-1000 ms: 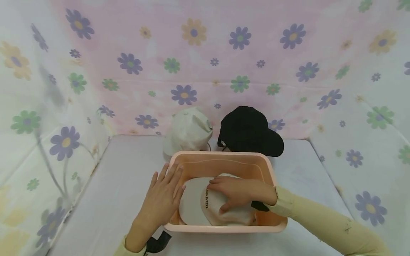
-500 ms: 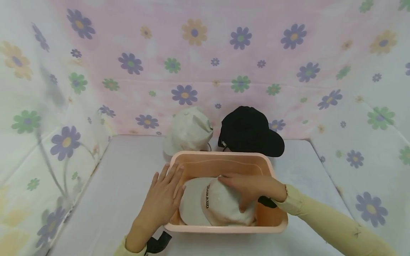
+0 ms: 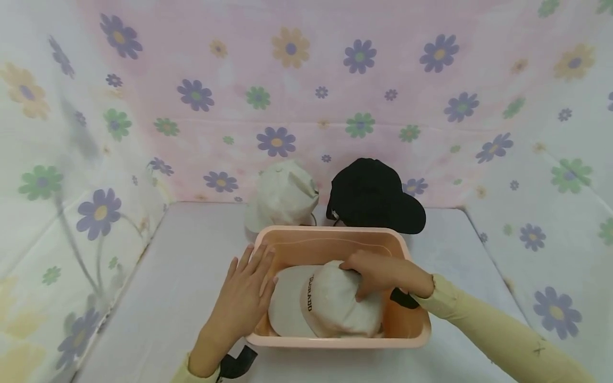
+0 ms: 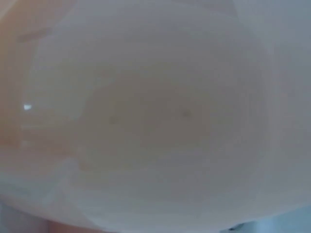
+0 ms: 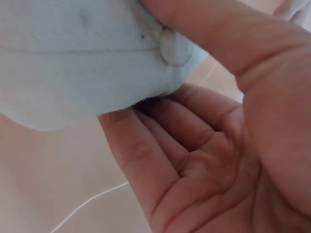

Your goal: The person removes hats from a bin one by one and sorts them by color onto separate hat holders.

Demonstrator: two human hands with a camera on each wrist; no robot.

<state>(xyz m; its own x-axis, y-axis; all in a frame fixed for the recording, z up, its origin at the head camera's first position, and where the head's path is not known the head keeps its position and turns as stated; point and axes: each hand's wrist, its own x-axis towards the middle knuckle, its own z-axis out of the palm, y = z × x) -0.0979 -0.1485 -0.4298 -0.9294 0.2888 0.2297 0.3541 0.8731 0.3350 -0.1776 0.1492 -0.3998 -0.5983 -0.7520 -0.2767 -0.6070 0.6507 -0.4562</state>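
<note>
- The left hand (image 3: 244, 290) lay back-up over the bin's left rim, its fingers straight, slightly spread and pointing toward the far side; it gripped nothing.
- The right hand (image 3: 383, 274) reached in over the right rim of the bin (image 3: 335, 343), its sleeve (image 3: 483, 314) slanting in from the near right. Thumb and fingers pinched the crown of the cap (image 3: 330, 308), the thumb close to its top button (image 5: 176, 47).
- On the left, the worktop (image 3: 191, 239) stretched from the bin to the floral cloth (image 3: 96, 143); more lay to the right.
- Inside, the brim (image 3: 289, 300) sat near the left wall and the crown close to the near wall. Room lay between cap and far wall, and between crown and right wall.
- Just beyond the far rim stood a pale cap (image 3: 282, 194), then a black cap (image 3: 369, 197), with a narrow gap between.
- The cap sat crown up in the bin, brim pointing left, its long axis roughly along the bin's long sides; lettering (image 3: 309, 293) ran across the crown's front.
</note>
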